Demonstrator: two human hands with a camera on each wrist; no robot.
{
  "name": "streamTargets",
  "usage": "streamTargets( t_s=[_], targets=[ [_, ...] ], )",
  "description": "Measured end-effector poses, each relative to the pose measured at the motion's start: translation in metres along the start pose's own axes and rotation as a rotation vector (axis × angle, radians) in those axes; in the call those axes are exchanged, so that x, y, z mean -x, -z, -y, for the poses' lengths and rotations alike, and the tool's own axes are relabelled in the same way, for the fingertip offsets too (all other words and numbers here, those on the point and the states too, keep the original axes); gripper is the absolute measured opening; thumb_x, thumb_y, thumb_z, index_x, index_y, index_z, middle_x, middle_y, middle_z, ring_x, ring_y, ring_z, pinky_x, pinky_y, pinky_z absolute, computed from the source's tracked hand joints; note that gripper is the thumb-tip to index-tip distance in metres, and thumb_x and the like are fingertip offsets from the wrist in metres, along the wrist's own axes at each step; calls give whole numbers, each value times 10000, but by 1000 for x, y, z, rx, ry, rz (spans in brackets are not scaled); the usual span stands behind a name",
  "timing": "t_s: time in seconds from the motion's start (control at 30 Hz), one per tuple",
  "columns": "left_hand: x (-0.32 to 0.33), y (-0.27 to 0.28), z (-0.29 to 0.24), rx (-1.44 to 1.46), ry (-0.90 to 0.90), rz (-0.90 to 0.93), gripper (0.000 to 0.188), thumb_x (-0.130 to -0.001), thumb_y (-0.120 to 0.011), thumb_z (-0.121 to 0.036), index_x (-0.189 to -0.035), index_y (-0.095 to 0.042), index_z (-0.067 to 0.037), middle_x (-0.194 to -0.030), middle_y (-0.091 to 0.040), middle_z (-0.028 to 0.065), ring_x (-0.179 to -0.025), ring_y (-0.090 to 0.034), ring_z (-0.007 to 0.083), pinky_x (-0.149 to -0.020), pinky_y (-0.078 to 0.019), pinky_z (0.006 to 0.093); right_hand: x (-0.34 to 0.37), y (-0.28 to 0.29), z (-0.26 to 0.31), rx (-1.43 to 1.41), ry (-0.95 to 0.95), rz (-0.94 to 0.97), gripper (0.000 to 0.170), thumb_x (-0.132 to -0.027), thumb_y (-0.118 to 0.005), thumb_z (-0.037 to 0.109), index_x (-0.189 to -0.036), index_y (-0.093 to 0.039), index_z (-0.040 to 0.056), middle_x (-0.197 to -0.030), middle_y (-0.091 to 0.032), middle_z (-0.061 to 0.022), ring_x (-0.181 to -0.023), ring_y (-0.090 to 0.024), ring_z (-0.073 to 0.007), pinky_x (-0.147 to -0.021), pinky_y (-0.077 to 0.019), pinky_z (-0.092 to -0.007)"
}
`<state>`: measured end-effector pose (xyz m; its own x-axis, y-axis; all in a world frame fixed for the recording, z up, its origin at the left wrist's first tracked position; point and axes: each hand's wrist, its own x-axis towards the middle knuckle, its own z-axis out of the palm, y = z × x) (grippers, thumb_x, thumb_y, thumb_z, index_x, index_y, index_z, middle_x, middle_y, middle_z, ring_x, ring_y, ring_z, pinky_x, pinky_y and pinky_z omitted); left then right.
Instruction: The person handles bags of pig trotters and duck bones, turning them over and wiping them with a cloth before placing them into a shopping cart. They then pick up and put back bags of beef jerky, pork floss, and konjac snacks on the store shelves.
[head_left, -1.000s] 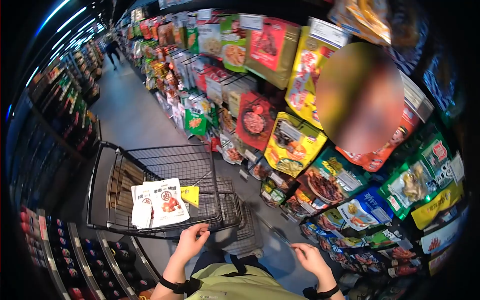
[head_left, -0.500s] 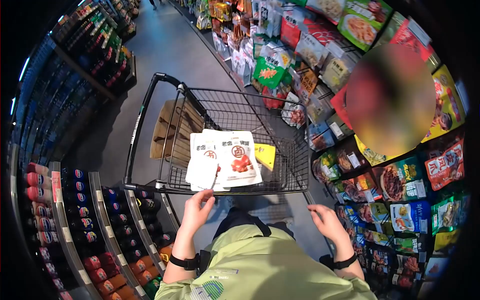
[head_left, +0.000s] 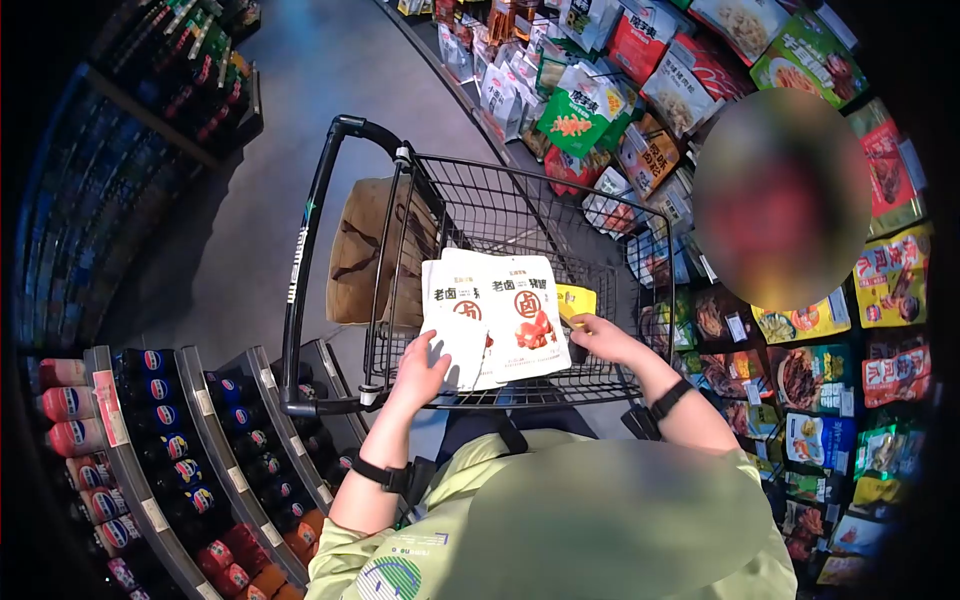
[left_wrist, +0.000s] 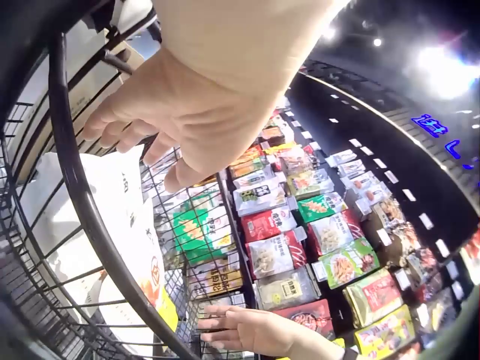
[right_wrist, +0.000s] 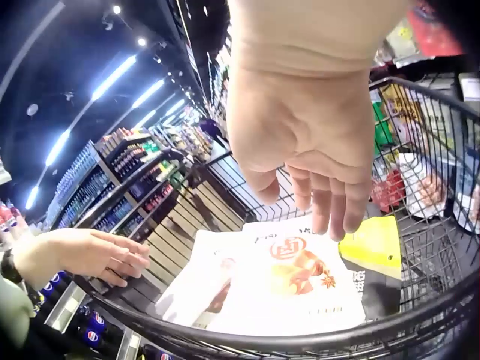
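Observation:
Two white printed pouches (head_left: 522,350) lie overlapping in the wire basket of a black shopping cart (head_left: 300,250). A yellow packet (right_wrist: 373,244) shows beside their right edge. My left hand (head_left: 422,370) is over the basket's near rim, at the lower left of the pouches, its fingers loosely extended and holding nothing. My right hand (right_wrist: 304,142) reaches over the basket with its fingers pointing down. Its fingertips are right at the right edge of the front pouch, near the yellow packet, with no grip showing.
A brown paper bag (head_left: 365,250) hangs at the cart's left end. Hanging snack packets (head_left: 580,115) line the shelves on the right. Racks of bottles (head_left: 165,420) stand close on the left. The grey aisle floor (head_left: 300,70) runs ahead.
My right hand has moved left from beside the snack shelf to over the basket. The cart now appears closer, and my left hand has come further over its near rim.

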<state>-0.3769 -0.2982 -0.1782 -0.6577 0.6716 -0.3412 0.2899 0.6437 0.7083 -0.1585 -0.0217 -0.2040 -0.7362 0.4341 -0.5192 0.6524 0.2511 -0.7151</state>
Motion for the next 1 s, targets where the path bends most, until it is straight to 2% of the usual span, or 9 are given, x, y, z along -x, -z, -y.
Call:
streamTargets(
  t_s=[0.17, 0.33, 0.4, 0.47, 0.53, 0.7, 0.8, 0.87, 1.0],
  targets=[
    [-32, -30, 13, -82, 231, 41, 712, -741, -639, -207, -1340, -301, -26, -1345, -352, 224, -1258, -321, 362, -1046, -253, 416, -65, -12, -21, -238, -483, 71, 580, -785, -615, 279, -1269, -414, 31, -879, -560, -45, -746, -532, -167, -674, -458, -287],
    [-59, -56, 27, -176, 353, -77, 698, -755, -611, -154, -1340, -252, -24, -1254, -438, 235, -1201, -395, 371, -1018, -304, 422, -112, -45, -63, -378, -371, -166, 144, -763, -513, 73, -895, -538, 22, -632, -503, -48, -474, -453, -131, -398, -354, -265],
    [-56, -57, 13, -216, 494, -100, 692, -744, -639, -143, -1321, -276, -23, -1209, -480, 225, -1136, -464, 367, -966, -373, 428, -120, -51, -80, -464, -452, -63, 48, -748, -549, 52, -767, -552, 8, -582, -511, -56, -446, -456, -137, -384, -342, -269],
    [-51, -54, -3, -269, 501, -161, 659, -728, -669, -141, -1280, -326, -31, -1191, -497, 221, -1090, -505, 358, -912, -423, 425, -122, -63, -87, -490, -437, -56, 224, -716, -635, 98, -838, -607, -87, -751, -631, -157, -626, -618, -214, -497, -457, -315],
    [-50, -48, -16, -277, 607, -144, 643, -709, -699, -159, -1242, -359, -43, -1187, -503, 214, -1091, -508, 348, -915, -422, 417, -110, -59, -71, -592, -495, 34, 311, -682, -730, 128, -904, -622, -63, -787, -641, -99, -626, -599, -191, -520, -453, -303],
    [-45, -42, -20, -323, 568, -33, 479, -693, -669, -119, -1120, -484, -5, -1099, -564, 198, -1014, -566, 323, -847, -471, 389, -100, -35, -50, -776, -369, 302, 303, -765, -637, 116, -1021, -599, -42, -947, -639, -110, -830, -618, -205, -718, -490, -306],
    [-34, -40, -23, 206, 460, 13, 485, -710, -578, -49, -1170, -467, 58, -1085, -573, 170, -946, -593, 261, -807, -491, 355, -89, -21, -22, -1271, -237, 423, 340, -797, -531, 46, -1126, -528, -38, -1090, -597, -129, -968, -590, -217, -832, -476, -323],
    [-26, -33, -38, 881, 505, -83, 484, -715, -470, 24, -1195, -446, 72, -1087, -566, 161, -964, -584, 258, -803, -494, 357, -85, -10, -17, -1259, -191, 424, 412, -781, -478, -11, -1192, -466, -33, -1163, -557, -133, -1027, -567, -222, -869, -467, -333],
    [-18, -2, -95, 1092, 337, -111, 510, -716, -432, 41, -1226, -430, 41, -1139, -545, 159, -1027, -563, 287, -888, -467, 390, -60, 25, 4, -1252, -1, 401, 492, -740, -465, -48, -1230, -421, -67, -1207, -524, -168, -1097, -534, -238, -954, -424, -332]
  ],
)
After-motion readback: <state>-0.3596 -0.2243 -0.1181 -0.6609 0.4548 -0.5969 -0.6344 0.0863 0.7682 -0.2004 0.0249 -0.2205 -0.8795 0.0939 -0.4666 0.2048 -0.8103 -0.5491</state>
